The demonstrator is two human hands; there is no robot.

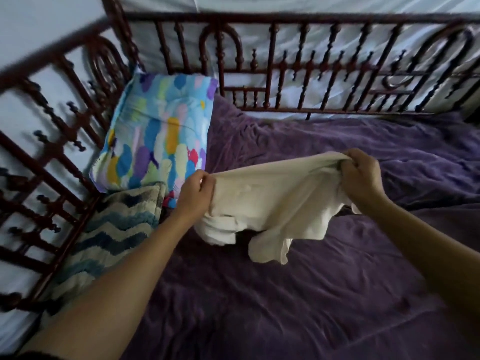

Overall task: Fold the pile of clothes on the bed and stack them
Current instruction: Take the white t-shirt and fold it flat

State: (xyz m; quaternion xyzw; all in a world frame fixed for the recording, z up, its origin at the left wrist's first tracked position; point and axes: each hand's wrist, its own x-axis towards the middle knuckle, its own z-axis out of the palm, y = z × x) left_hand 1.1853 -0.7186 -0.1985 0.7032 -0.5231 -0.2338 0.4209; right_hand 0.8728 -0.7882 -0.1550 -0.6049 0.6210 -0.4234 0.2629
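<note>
Cream garment (272, 193) stretched left-right between hands

Dim, bluish light here, perhaps coming through the white cloth (311, 5) behind. The bed rail (259, 18) smears with motion blur on the left and bows toward the edges; the purple blanket (285, 294) looks murky.

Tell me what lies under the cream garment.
The purple bedspread shows below the cream garment. A dark patch sits under its hanging folds; the cloth covers whatever else is there.
</note>
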